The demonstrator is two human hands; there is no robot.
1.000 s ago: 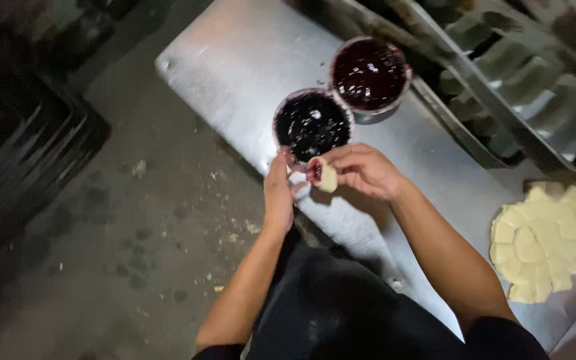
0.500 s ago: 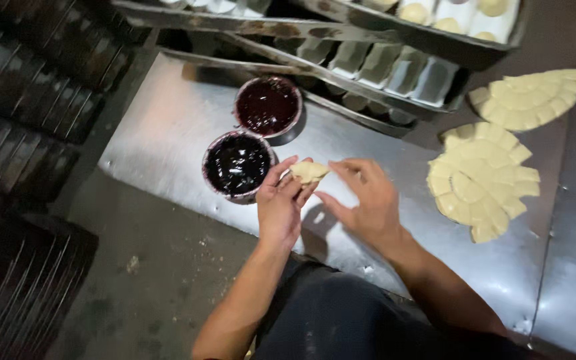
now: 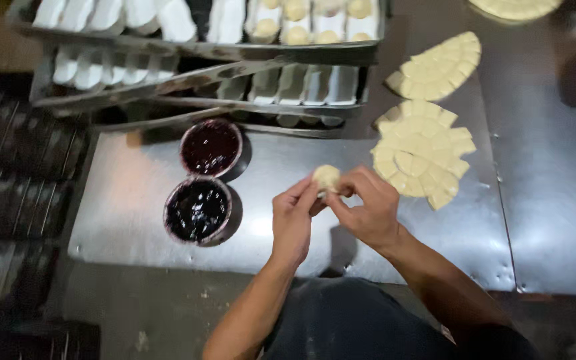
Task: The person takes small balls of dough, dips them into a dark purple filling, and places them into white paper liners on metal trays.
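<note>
A small pale piece of dough (image 3: 327, 177) is pinched between both my hands above the metal table (image 3: 135, 200). My left hand (image 3: 293, 220) grips it from the left and my right hand (image 3: 367, 207) closes on it from the right. Two round bowls stand to the left: a near bowl of dark jam (image 3: 197, 210) and a far bowl of red jam (image 3: 211, 147). To the right lies a round sheet of cut dough pieces (image 3: 423, 152).
Metal baking moulds (image 3: 288, 83) with white cups, some holding dough, are stacked along the table's far edge. Another fan of cut dough (image 3: 438, 65) lies at the upper right. Dark racks (image 3: 15, 187) stand left of the table, grey floor below.
The view has swung so the table sits more squarely in front. My hands have lifted from beside the dark jam bowl to the right, now folding the dough shut between the fingertips.
</note>
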